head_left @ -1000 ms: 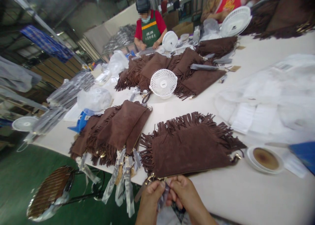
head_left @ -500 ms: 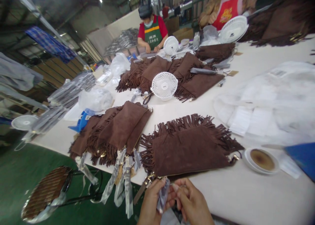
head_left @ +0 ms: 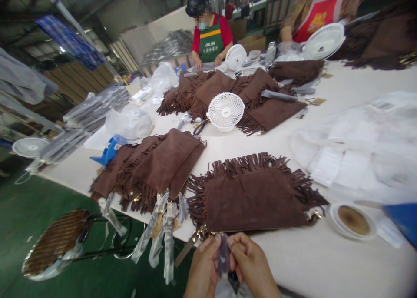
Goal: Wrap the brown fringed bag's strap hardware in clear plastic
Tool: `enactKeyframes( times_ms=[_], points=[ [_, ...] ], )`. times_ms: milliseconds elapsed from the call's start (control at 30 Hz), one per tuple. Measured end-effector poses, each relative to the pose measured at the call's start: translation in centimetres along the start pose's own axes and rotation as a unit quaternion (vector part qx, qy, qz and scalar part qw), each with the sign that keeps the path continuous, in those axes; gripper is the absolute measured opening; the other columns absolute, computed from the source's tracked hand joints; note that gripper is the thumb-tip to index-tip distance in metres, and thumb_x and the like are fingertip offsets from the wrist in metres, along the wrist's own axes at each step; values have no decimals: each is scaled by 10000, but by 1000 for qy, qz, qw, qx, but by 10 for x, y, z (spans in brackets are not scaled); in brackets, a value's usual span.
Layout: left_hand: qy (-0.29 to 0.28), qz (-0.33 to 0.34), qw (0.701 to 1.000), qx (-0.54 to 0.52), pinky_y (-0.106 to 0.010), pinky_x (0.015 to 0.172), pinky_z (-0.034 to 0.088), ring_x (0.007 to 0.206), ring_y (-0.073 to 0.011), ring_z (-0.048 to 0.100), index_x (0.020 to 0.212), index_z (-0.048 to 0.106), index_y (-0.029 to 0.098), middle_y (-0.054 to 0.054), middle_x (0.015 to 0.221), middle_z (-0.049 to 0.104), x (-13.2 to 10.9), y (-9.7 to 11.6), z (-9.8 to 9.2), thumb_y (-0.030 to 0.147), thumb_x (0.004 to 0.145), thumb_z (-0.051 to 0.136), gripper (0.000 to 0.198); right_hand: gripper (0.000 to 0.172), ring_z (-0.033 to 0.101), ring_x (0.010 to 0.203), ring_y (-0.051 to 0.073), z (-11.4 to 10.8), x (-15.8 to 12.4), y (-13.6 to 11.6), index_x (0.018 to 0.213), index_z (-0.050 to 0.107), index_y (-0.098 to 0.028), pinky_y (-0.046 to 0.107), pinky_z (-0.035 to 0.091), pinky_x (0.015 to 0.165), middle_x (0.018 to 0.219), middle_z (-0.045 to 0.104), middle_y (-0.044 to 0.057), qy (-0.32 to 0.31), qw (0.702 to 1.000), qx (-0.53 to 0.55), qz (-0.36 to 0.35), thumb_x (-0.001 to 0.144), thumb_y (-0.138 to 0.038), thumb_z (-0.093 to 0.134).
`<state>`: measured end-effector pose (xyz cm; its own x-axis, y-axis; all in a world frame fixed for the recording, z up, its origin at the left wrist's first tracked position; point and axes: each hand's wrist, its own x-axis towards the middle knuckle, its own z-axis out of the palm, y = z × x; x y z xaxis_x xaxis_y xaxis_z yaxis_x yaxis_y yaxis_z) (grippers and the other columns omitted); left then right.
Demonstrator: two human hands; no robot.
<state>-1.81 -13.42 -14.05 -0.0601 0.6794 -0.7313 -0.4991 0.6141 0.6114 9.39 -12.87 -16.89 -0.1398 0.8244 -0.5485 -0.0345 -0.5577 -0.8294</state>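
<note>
Close to me at the table's front edge lies a dark brown fringed suede bag (head_left: 244, 198), flat, its fringe pointing away and to the sides. Just below its near edge, my left hand (head_left: 204, 263) pinches the left side of a wrist strap in clear plastic wrap (head_left: 223, 259). My right hand (head_left: 249, 261) grips the same strap from the right, thumb near its top. A small dark piece (head_left: 233, 281) shows under the strap between the hands; its kind is unclear. Metal clips (head_left: 199, 236) hang at the bag's lower left corner, beside my left hand.
More fringed bags (head_left: 163, 163) with plastic-wrapped straps (head_left: 169, 241) overlap at left. Behind them stand a white fan (head_left: 225, 111) and another bag pile (head_left: 215, 89). A round dish (head_left: 353, 220), plastic bags (head_left: 368, 141) and a stool (head_left: 57, 243) are around. Two co-workers are across the table.
The wrapped strap has gone from tilted to nearly upright between my hands. My right hand has closed in on its side. The view has shifted slightly.
</note>
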Motion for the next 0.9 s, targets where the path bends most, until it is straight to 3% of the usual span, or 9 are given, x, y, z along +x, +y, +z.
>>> enactKeyframes(
  times_ms=[167, 300, 400, 467, 600, 700, 767, 900],
  points=[
    [2, -3, 1000, 9, -258, 572, 444, 595, -180, 635, 915, 668, 134, -63, 672, 682, -3, -6, -4, 467, 715, 741, 395, 320, 377, 306, 78, 0, -4, -10, 745, 535, -199, 178, 253, 343, 442, 530, -65, 6, 999, -45, -14, 872, -476, 438],
    [24, 15, 1000, 2, -255, 579, 447, 605, -180, 635, 907, 687, 126, -67, 686, 690, -4, -8, -1, 466, 646, 796, 442, 306, 505, 402, 123, 0, -7, -12, 753, 547, -216, 203, 359, 430, 472, 555, -52, 22, 988, -137, -66, 908, -440, 407],
    [41, 36, 999, 0, -259, 623, 456, 645, -179, 637, 914, 693, 134, -70, 726, 701, -10, -5, 5, 438, 680, 776, 393, 290, 610, 512, 159, 0, -9, -8, 797, 552, -226, 223, 396, 500, 564, 635, -21, 51, 959, -242, -141, 936, -416, 383],
    [51, 55, 997, 3, -262, 661, 458, 677, -178, 635, 897, 695, 133, -72, 750, 703, -14, -3, 9, 405, 714, 749, 332, 282, 640, 526, 170, 0, -10, -3, 850, 550, -225, 234, 375, 490, 625, 673, -6, 77, 923, -320, -200, 957, -394, 352],
    [66, 98, 993, 16, -253, 653, 438, 689, -170, 607, 805, 685, 121, -66, 736, 683, -14, 0, 15, 337, 735, 708, 228, 289, 641, 463, 169, -1, -11, 4, 903, 540, -211, 259, 301, 439, 611, 675, -6, 114, 844, -429, -300, 991, -334, 293],
    [69, 116, 991, 9, -247, 651, 431, 678, -152, 576, 739, 667, 126, -42, 701, 650, -10, 0, 17, 273, 718, 697, 152, 294, 628, 436, 166, 0, -11, 3, 905, 542, -204, 271, 286, 435, 565, 651, -13, 128, 807, -468, -337, 998, -303, 281],
    [69, 117, 991, 1, -247, 657, 435, 671, -146, 565, 702, 655, 128, -29, 682, 629, -6, -1, 17, 244, 694, 699, 125, 301, 623, 434, 164, 0, -11, 2, 895, 546, -202, 272, 289, 439, 551, 640, -17, 132, 798, -474, -347, 999, -295, 279],
    [61, 90, 994, -21, -239, 598, 420, 625, -133, 557, 683, 640, 130, -17, 675, 615, -3, -1, 12, 204, 658, 704, 102, 295, 634, 462, 150, 1, -14, 1, 898, 556, -205, 259, 316, 451, 586, 658, -17, 126, 815, -450, -342, 998, -290, 292]
  ],
)
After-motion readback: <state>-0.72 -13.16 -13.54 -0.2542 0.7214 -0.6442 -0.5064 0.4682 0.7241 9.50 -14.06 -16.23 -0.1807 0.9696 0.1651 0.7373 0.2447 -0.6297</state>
